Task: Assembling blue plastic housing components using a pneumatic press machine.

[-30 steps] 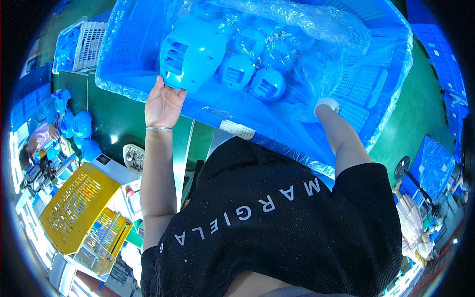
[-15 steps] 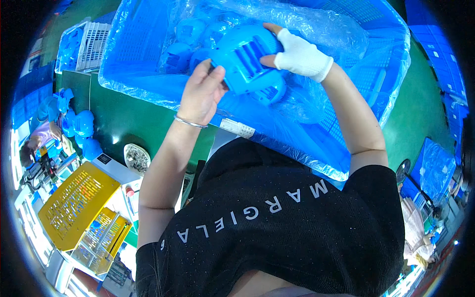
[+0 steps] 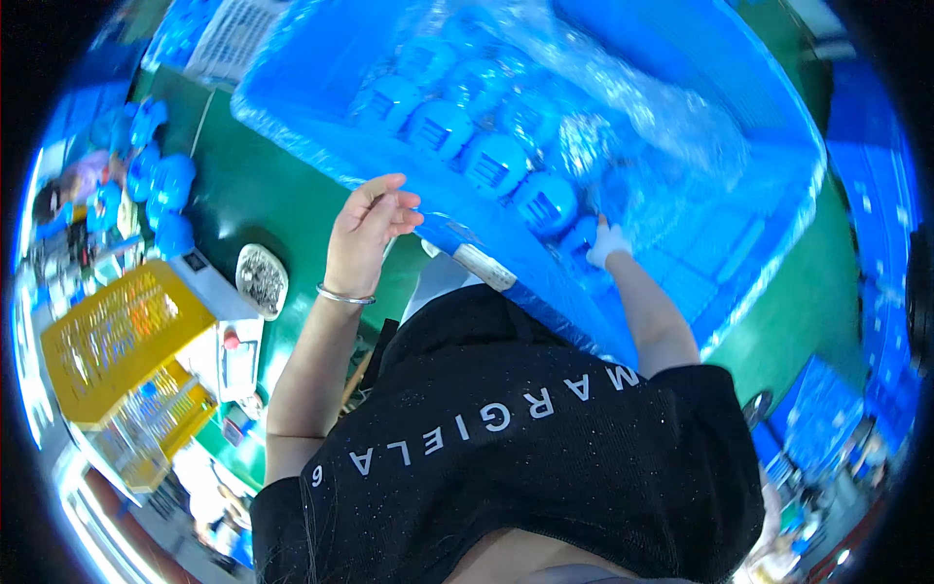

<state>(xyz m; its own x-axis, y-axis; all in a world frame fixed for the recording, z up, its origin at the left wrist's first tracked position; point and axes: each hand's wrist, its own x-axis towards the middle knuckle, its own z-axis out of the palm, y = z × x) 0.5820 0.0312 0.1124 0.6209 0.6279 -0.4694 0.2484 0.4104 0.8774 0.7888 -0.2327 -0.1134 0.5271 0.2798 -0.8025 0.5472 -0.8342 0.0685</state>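
My right hand [image 3: 609, 242], in a white glove with bare fingertips, reaches down into a large blue crate [image 3: 778, 243] lined with clear film. Its fingers grip a rounded blue plastic housing [image 3: 580, 239] low in the crate, at the near end of a row. Similar housings, such as one with dark slots [image 3: 545, 203], lie beside it, several in rows. My left hand [image 3: 373, 222] is bare, with a bracelet at the wrist. It hovers just outside the crate's near edge, fingers loosely bent and apart, holding nothing.
Crumpled clear plastic film [image 3: 662, 107] lies across the crate's far side. A yellow slotted bin [image 3: 126, 336] stands at left, near a pale tray of small parts [image 3: 262, 281]. More blue housings [image 3: 167, 185] are piled near another person at far left. Blue crates [image 3: 880, 195] line the right.
The slotted blue housing, held in both hands above the crate, has gone down into it with my right hand. My left hand has let go and drawn back left.
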